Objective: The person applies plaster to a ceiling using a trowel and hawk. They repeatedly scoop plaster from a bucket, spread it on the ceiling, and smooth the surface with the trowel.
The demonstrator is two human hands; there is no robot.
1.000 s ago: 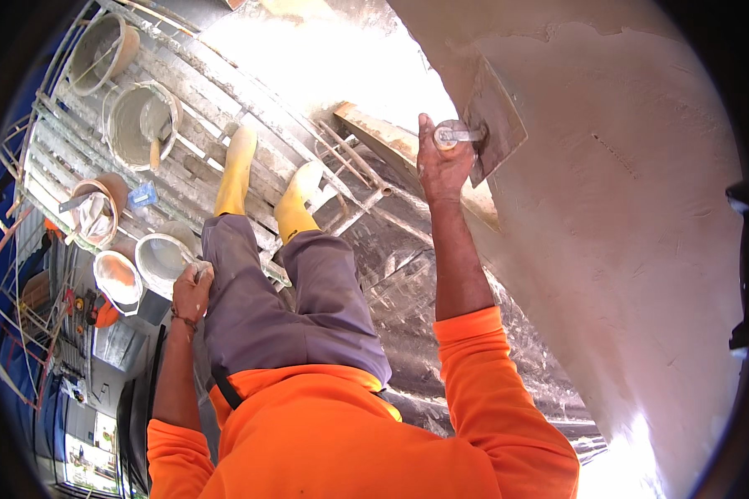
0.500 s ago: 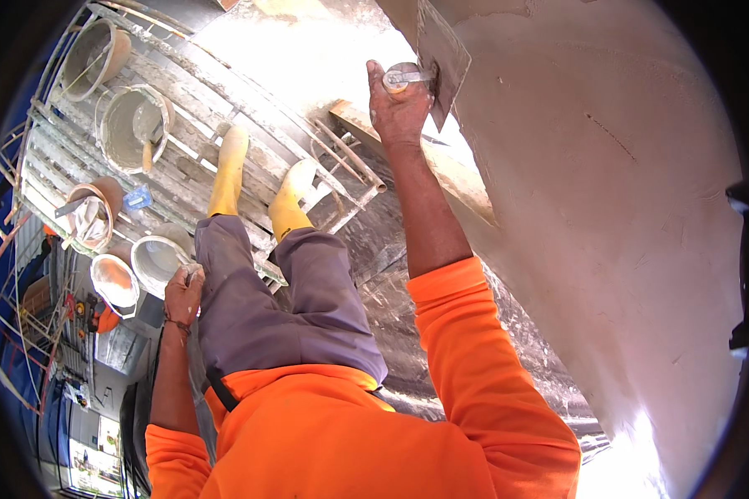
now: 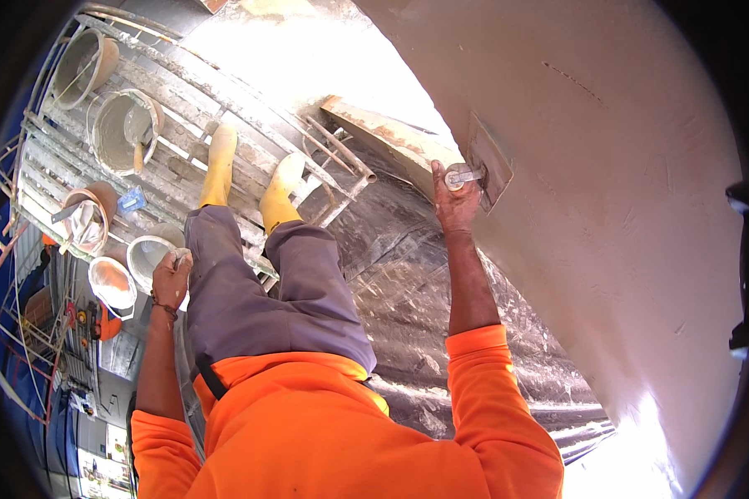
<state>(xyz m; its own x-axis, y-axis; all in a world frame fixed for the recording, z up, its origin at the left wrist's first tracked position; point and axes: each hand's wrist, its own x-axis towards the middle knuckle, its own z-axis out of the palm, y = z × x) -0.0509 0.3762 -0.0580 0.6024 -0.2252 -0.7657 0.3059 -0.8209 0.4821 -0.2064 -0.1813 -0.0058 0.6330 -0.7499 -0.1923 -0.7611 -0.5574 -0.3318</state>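
My right hand is closed round the round handle of a plastering trowel. The trowel's flat metal blade lies against the smooth, plastered wall, close to the wall's left edge. My left hand hangs low beside my left thigh, its fingers curled in. Something pale shows at those fingers, too small to make out. Just beyond that hand stand a white-rimmed bucket and a smaller bucket with pale residue.
My yellow boots stand on a slatted, plaster-splashed scaffold platform. It also bears a bucket with a tool in it, another bucket, a bucket of rags and a blue object. A plank juts beside the wall.
My right hand and the trowel have moved down and to the right along the wall. My left hand has shifted slightly left and stays closed by my thigh.
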